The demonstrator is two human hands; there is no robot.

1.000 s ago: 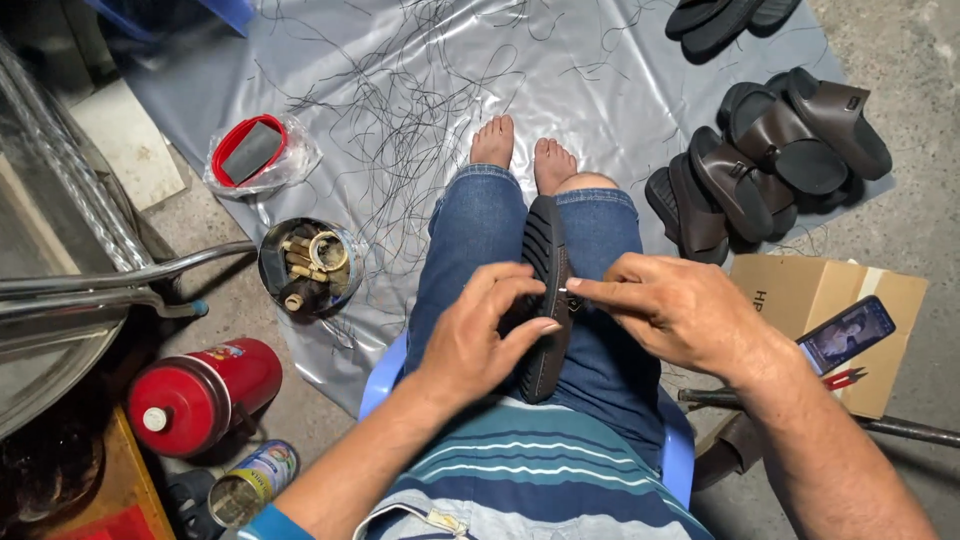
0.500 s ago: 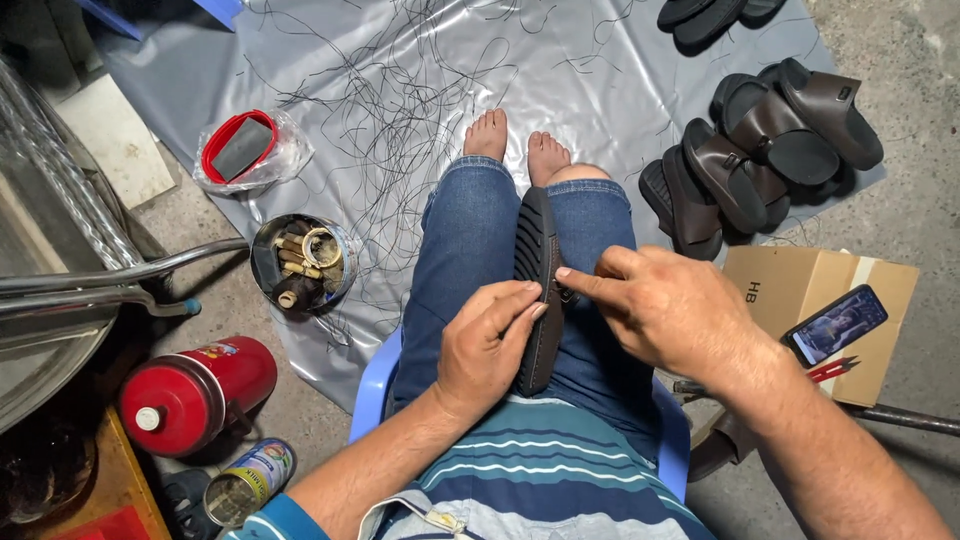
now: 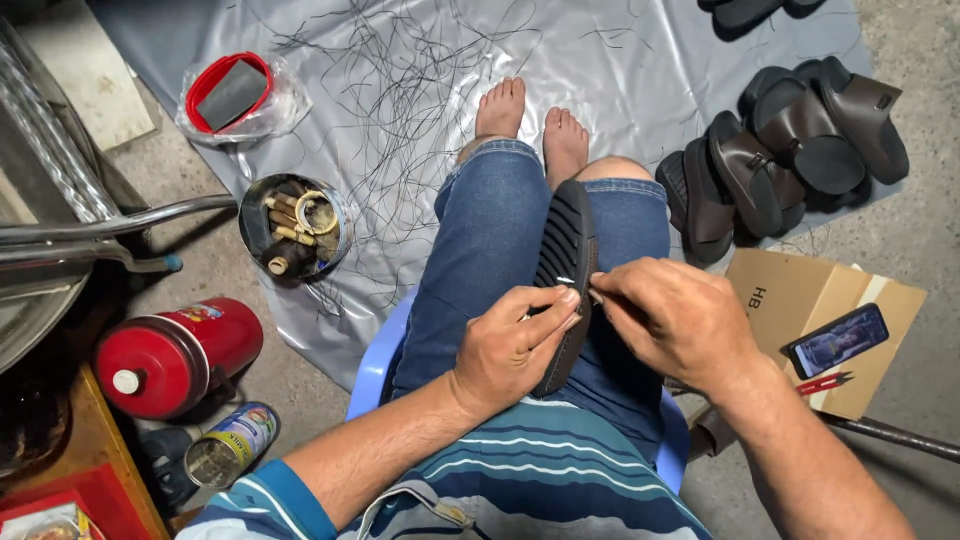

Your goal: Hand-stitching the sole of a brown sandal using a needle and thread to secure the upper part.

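Note:
A black ribbed sandal sole (image 3: 566, 250) stands on edge on my lap, between my jeans-clad thighs. My left hand (image 3: 510, 345) grips its near half, fingers curled over the edge. My right hand (image 3: 672, 320) is pinched at the sole's right edge, holding a small tool whose tip (image 3: 596, 297) just shows; what kind of tool I cannot tell. I sit on a blue plastic chair (image 3: 375, 360), bare feet (image 3: 530, 125) resting on a grey plastic sheet (image 3: 650, 60).
A pile of dark brown sandals (image 3: 790, 150) lies at right. A cardboard piece (image 3: 780, 300) holds a phone (image 3: 838, 340) and a red cutter (image 3: 822, 383). At left: a tin of tools (image 3: 295, 225), a red cylinder (image 3: 175, 355), a can (image 3: 230, 445), a red lid (image 3: 230, 90). Thin black trimmings (image 3: 400, 90) litter the sheet.
The sole has turned more upright on my lap and my left hand slid to its near half. My right hand shifted a little along the sole's right edge.

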